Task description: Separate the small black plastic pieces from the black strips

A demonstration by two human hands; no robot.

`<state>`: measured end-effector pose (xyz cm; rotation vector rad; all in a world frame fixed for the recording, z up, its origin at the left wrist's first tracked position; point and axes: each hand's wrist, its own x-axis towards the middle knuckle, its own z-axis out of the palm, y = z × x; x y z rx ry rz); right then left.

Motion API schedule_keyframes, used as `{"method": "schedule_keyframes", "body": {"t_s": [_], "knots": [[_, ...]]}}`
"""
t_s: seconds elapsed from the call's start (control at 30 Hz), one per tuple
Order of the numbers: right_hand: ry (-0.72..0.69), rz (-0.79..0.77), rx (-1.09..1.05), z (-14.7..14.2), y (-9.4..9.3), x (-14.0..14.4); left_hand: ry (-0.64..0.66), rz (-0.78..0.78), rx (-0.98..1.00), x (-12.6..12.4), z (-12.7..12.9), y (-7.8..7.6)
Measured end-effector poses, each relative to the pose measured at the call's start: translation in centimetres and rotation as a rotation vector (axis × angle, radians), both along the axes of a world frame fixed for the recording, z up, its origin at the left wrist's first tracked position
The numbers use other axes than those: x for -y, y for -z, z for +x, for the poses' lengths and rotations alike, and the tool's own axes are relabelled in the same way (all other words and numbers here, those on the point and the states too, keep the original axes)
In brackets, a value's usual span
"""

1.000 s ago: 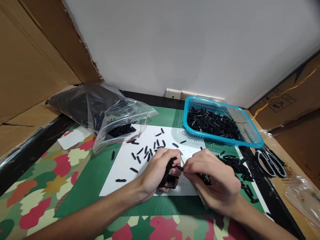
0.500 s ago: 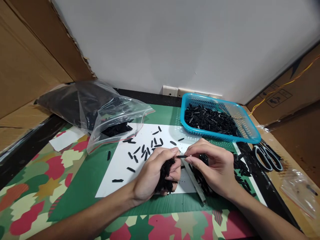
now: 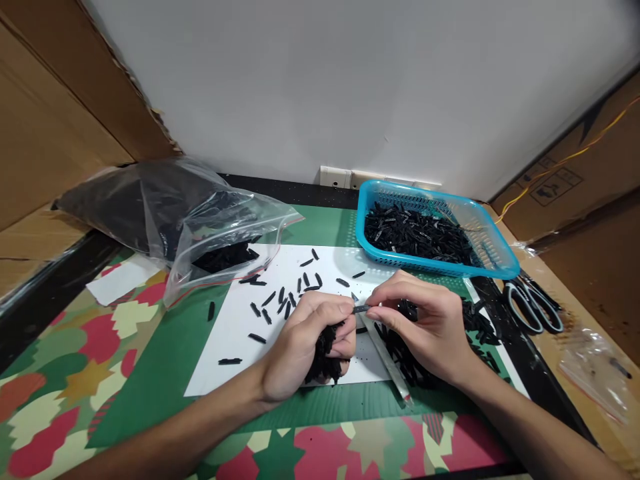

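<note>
My left hand (image 3: 305, 343) is closed around a bunch of small black plastic pieces (image 3: 325, 360) above the white paper sheet (image 3: 235, 340). My right hand (image 3: 425, 327) pinches one thin black piece (image 3: 361, 309) between thumb and forefinger, its tip meeting my left fingertips. A thin metal blade or ruler (image 3: 387, 360) lies on the sheet under my right hand. Loose black pieces (image 3: 285, 300) are scattered on the paper. A pile of black pieces (image 3: 475, 320) lies to the right of my right hand.
A blue plastic basket (image 3: 493, 267) full of black pieces stands at the back right. A clear zip bag (image 3: 200, 220) of black pieces lies at the back left. Scissors (image 3: 533, 307) rest at the right edge. Cardboard walls stand on both sides.
My right hand lifted from the pile on the right with one black piece and brought it up to my left fingertips. The view shifted slightly.
</note>
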<state>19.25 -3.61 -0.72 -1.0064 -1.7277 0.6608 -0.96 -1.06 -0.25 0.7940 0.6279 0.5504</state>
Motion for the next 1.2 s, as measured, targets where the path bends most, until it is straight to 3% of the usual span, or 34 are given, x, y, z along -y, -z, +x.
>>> {"method": "schedule_keyframes", "body": {"t_s": [0.37,1.0,1.1,1.2], "knots": [[-0.075,-0.024,-0.008,0.2,-0.2,0.1,-0.024,0.025,0.018,0.0,-0.1,0.2],[-0.046,-0.057,0.015,-0.2,-0.4,0.2,-0.019,-0.044,-0.030,0.2,0.1,0.2],[0.047,0.040,0.078,0.4,-0.5,0.0,-0.013,-0.039,-0.021,0.2,0.1,0.1],[0.401,0.293,0.302,2.1,-0.5,-0.9,-0.014,-0.036,-0.029,0.3,0.2,0.1]]}}
